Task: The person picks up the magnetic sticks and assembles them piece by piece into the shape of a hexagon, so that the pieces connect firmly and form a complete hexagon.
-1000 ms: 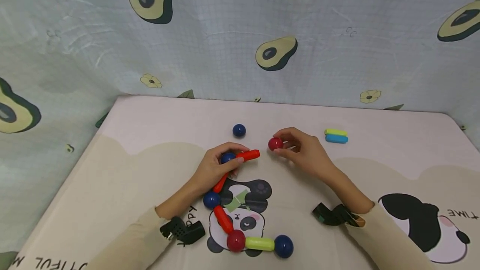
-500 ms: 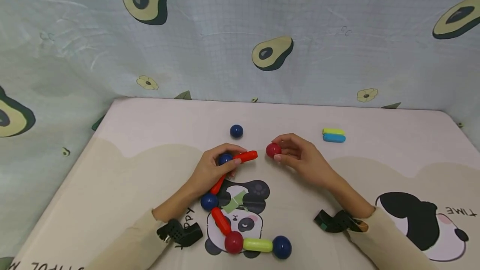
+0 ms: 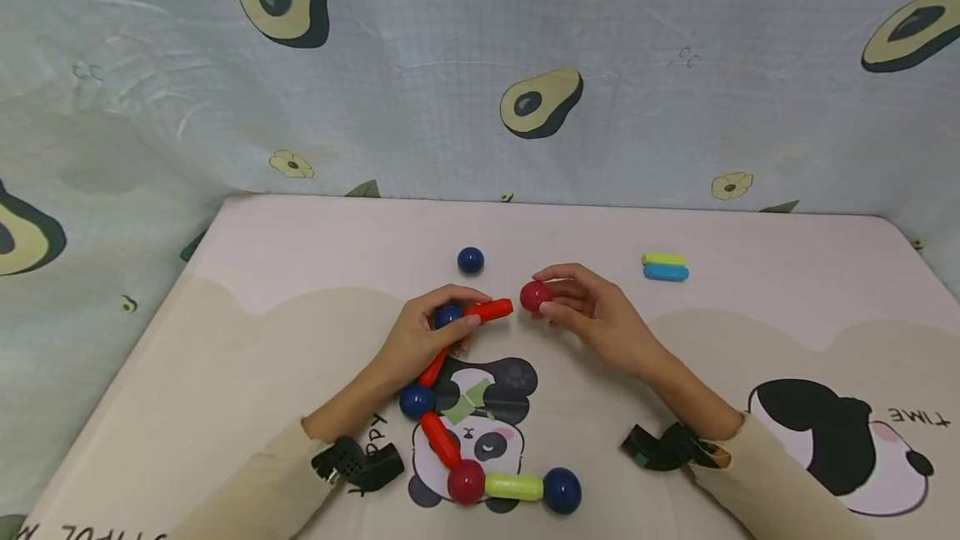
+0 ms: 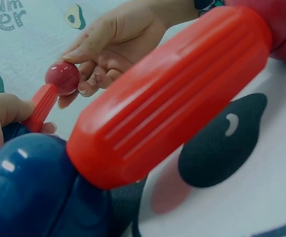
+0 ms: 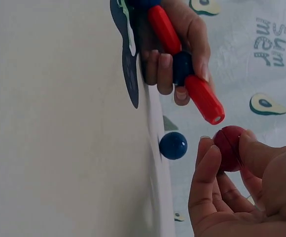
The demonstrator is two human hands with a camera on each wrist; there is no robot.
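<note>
My left hand (image 3: 416,336) grips a chain of toy rods and balls at a blue ball (image 3: 448,316), its thumb along the red rod (image 3: 491,310) that sticks out to the right. Between thumb and fingers, my right hand (image 3: 611,319) pinches a red ball (image 3: 536,297) just off that rod's free end; the right wrist view shows a small gap between them. Below the left hand the chain bends through another blue ball (image 3: 417,401), a red rod (image 3: 440,440), a second red ball (image 3: 466,482), a yellow-green rod (image 3: 513,487) and an end blue ball (image 3: 562,491).
A loose blue ball (image 3: 470,260) lies behind the left hand. At the back right, a yellow-green rod (image 3: 664,259) and a light blue rod (image 3: 666,272) lie side by side. The table (image 3: 225,357) has a printed cover, and a patterned curtain (image 3: 420,132) hangs behind it.
My right hand has carried the red ball left, closer to the red rod's free end. The left hand and chain keep nearly the same pose, while the head view has shifted slightly.
</note>
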